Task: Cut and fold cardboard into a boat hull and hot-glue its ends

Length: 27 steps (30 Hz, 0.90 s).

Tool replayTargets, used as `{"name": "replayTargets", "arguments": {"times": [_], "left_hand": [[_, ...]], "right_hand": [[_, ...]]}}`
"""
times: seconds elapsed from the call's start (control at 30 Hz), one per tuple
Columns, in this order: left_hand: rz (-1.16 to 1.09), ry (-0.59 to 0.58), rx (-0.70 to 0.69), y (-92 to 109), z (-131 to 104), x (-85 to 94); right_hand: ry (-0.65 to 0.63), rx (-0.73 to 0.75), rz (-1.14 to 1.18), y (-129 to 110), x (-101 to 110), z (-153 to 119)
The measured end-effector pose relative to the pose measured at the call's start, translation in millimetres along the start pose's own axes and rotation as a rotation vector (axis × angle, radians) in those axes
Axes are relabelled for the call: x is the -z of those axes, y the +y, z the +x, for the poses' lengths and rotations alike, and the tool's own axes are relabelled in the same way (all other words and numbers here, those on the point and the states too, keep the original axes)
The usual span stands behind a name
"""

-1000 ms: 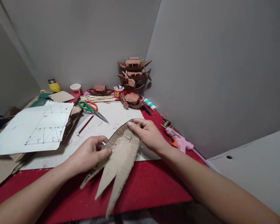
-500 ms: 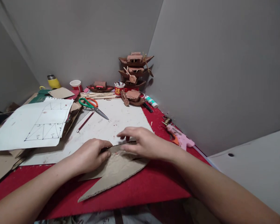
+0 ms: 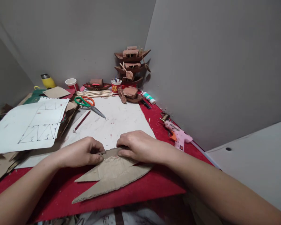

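Observation:
A cut piece of brown cardboard (image 3: pixel 115 173) with pointed ends is in front of me, over the red cloth and the near edge of the white sheet. My left hand (image 3: pixel 84 153) pinches its far edge on the left, thumb on the near side. On the right part of that same edge, my right hand (image 3: pixel 140 147) grips with thumb and curled fingers. A strip of the far edge with small dark print shows between the two hands. The fingertips behind the cardboard are hidden.
Beyond my hands lie scissors (image 3: pixel 90 106) and a pencil (image 3: pixel 81 121). A pink glue gun (image 3: pixel 178 134) rests at right. Drawn paper (image 3: pixel 25 125) covers stacked cardboard at left. Model boats (image 3: pixel 132 56), sticks (image 3: pixel 95 93) and a red cup (image 3: pixel 116 86) stand at the back.
My right hand's raised fingers have come down and closed on the cardboard's far edge. The far edge has turned up a little, showing print. The view has shifted slightly.

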<state>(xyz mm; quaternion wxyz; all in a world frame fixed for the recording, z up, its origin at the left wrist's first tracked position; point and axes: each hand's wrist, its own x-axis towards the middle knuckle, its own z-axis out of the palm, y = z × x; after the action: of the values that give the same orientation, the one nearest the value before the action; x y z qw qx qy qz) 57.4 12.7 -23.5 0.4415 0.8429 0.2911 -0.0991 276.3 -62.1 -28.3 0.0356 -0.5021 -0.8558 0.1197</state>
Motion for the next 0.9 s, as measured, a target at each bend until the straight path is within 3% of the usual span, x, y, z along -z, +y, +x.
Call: {"name": "replayTargets", "arguments": {"times": [0.17,0.33,0.6,0.77,0.9], "left_hand": [[0.148,0.119,-0.069,6.5,3.4,-8.8],[0.337,0.262,-0.090,7.6,11.4,-2.4],[0.441,0.233,-0.131,7.5,20.0,3.9],[0.680,0.278,-0.241,3.3,22.3,-7.4],[0.968,0.343,-0.412,-2.7,19.3,-21.0]], "right_hand": [[0.003,0.019,-0.009,-4.6,-2.5,2.8],[0.007,-0.039,0.027,8.9,-2.8,14.9],[-0.034,-0.010,0.006,14.6,-1.0,26.1],[0.058,0.086,-0.104,9.5,-7.0,20.3],[0.143,0.199,-0.221,10.1,-18.0,14.4]]}}
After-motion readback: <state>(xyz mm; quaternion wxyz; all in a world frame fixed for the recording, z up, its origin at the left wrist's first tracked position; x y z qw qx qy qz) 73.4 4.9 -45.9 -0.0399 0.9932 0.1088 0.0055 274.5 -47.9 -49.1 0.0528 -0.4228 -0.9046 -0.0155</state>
